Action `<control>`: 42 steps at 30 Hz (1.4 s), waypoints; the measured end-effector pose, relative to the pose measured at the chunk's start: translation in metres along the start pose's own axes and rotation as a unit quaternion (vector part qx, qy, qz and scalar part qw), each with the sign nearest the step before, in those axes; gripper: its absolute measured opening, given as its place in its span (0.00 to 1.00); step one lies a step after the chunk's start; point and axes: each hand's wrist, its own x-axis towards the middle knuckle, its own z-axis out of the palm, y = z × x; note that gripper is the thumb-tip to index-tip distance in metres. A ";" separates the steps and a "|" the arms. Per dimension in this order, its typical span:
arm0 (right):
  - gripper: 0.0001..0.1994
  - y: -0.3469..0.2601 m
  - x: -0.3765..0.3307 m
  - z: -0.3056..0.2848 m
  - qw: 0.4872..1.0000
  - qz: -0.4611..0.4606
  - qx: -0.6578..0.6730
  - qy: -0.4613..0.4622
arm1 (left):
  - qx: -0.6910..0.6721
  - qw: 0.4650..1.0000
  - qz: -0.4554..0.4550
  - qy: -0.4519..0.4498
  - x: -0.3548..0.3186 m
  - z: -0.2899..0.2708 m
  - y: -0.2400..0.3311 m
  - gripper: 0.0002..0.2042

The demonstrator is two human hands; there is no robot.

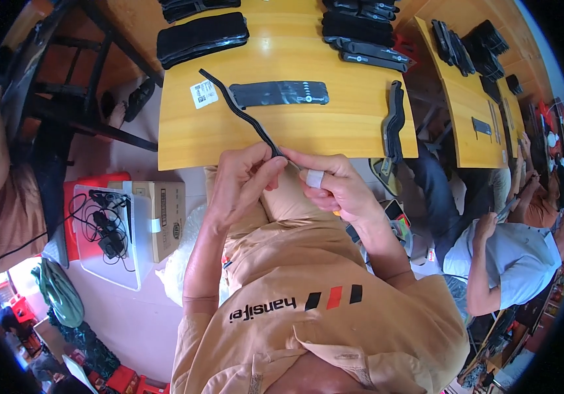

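A long, thin black strap (248, 119) runs from the table down to my hands, its far end near a white printed label (204, 94). My left hand (246, 180) pinches the near end between thumb and fingers. Close beside it, the thumb and forefinger of my right hand (341, 187) close on the same end. White tape (315, 178) wraps one right finger. A small yellow bit shows under that hand, too hidden to name. Beyond the hands, a flat black band (281, 93) with pale printing lies on the table.
On the yellow wooden table (334, 134), folded black straps (394, 121) lie by the right edge, with stacks of black bands (203, 39) farther back. A plastic bin (112, 243) of cables and a cardboard box (167, 220) stand lower left. Other people sit at both sides.
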 end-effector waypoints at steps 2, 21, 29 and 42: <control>0.20 -0.002 -0.001 -0.002 0.999 0.013 0.041 -0.025 | -0.069 0.997 -0.011 -0.009 -0.002 0.000 0.000 0.11; 0.10 -0.017 0.001 0.001 0.876 -0.198 -0.438 -0.041 | -0.129 0.976 -0.145 -0.103 -0.018 0.008 0.032 0.13; 0.10 -0.018 0.000 -0.010 0.902 -0.148 -0.372 -0.161 | -0.213 0.952 -0.149 -0.164 -0.022 0.009 0.021 0.13; 0.08 -0.012 -0.007 -0.014 0.945 -0.002 0.273 0.179 | -0.468 0.868 -0.165 -0.006 -0.035 -0.001 0.007 0.14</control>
